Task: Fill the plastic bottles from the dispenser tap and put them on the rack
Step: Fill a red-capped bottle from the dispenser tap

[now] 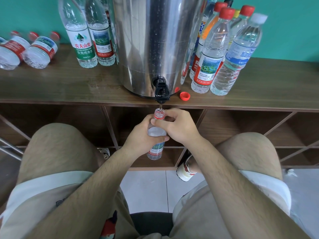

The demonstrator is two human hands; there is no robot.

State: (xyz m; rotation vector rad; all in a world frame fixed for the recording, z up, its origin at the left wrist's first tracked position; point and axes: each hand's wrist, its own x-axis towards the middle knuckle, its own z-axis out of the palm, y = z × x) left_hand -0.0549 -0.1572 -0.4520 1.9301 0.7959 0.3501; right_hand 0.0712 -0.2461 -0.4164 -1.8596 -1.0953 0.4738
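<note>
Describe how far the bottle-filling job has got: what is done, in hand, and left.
Done: capped bottles right of the dispenser look full. In hand: left hand and right hand hold an open bottle under the tap, partly filled. Left: refit the red cap lying on the shelf, rack this bottle, then probably the bottles lying at far left.

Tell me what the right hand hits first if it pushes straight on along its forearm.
Probably the black tap, just past the bottle the right hand pinches; depth is unclear, so perhaps the shelf edge.
</note>
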